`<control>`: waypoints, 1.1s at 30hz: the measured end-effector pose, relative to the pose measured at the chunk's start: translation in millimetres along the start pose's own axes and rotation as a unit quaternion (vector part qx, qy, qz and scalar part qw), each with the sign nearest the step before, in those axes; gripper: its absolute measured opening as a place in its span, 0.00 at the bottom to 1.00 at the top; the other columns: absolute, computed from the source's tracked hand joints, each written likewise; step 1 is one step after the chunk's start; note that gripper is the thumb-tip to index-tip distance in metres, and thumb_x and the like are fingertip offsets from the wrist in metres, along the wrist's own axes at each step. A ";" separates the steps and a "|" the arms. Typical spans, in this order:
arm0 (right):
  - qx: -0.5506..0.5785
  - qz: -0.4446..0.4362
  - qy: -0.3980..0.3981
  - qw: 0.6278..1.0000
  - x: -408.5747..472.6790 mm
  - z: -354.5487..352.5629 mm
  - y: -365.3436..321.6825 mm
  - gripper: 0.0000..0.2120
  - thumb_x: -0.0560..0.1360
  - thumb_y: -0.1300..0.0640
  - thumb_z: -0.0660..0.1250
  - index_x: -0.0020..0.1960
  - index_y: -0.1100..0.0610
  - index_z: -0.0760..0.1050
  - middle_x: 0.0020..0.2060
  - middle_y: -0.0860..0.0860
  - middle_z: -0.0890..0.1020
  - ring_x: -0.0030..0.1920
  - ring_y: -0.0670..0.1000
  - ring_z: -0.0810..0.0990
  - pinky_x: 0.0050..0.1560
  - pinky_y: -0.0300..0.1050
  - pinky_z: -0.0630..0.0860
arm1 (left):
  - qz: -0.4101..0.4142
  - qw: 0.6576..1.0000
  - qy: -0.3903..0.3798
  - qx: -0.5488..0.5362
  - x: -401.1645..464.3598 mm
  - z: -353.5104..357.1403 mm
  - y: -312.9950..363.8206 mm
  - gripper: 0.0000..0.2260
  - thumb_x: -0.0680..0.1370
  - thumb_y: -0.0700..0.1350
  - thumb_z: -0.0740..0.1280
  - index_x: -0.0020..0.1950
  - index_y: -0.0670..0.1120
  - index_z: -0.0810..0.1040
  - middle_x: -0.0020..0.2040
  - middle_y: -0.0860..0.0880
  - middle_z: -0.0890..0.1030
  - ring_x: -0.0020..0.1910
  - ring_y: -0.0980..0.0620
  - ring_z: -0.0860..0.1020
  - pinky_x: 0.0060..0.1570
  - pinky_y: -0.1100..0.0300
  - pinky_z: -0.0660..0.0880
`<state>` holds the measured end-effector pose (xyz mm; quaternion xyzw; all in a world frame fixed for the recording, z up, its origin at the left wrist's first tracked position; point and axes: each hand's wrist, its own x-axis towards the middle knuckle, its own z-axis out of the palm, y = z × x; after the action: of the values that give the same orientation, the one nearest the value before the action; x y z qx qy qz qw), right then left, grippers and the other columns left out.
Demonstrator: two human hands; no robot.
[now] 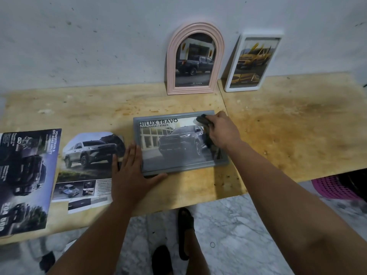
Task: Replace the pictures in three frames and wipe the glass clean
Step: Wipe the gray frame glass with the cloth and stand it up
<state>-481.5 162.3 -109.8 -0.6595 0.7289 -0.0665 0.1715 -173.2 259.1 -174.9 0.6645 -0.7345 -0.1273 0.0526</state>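
Note:
A grey rectangular frame (178,169) lies flat on the wooden table (288,132), showing a dark pickup truck picture. My right hand (222,130) is closed on a dark cloth (204,121) and presses it on the glass at the frame's upper right corner. Fingers spread, my left hand (131,171) lies flat against the frame's lower left corner, with the thumb along its front edge. A pink arched frame (170,62) and a white rectangular frame (232,76) lean upright against the wall, each with a truck picture inside.
A cut-out truck picture (87,155) lies left of the grey frame. A dark brochure page (25,181) sits at the table's far left edge. A pink basket (333,189) stands on the marble floor under the table's right end. My feet in dark sandals (185,231) show below.

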 end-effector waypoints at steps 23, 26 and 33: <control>0.088 0.033 -0.178 0.980 -38.5 -18.6 -2.9 0.17 0.79 0.63 0.61 0.61 0.51 0.83 0.59 0.54 0.83 0.59 0.56 0.80 0.57 0.47 0.76 | 0.002 1.000 -0.004 -0.004 0.8 -1.5 0.0 0.56 0.69 0.83 0.52 0.84 0.44 0.52 0.84 0.48 0.52 0.83 0.53 0.48 0.80 0.40 0.44; 0.173 0.058 -0.130 0.975 -19.6 -44.6 1.6 0.16 0.80 0.65 0.61 0.60 0.55 0.83 0.55 0.54 0.84 0.57 0.54 0.80 0.55 0.46 0.75 | 0.000 1.000 0.000 -0.005 1.3 -1.2 -0.4 0.56 0.68 0.84 0.51 0.84 0.45 0.52 0.84 0.48 0.53 0.83 0.53 0.49 0.80 0.40 0.45; 0.066 0.053 -0.055 0.995 -7.2 -24.4 -0.8 0.18 0.79 0.59 0.62 0.66 0.51 0.79 0.58 0.56 0.82 0.57 0.60 0.80 0.56 0.51 0.79 | 0.003 1.000 0.000 -0.013 1.1 0.2 -0.6 0.56 0.69 0.83 0.53 0.84 0.45 0.51 0.84 0.49 0.52 0.83 0.54 0.48 0.80 0.40 0.44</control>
<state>-488.5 166.1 -85.7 -0.6100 0.7461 -0.0686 0.2579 -172.8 257.9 -175.3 0.6615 -0.7348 -0.1367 0.0618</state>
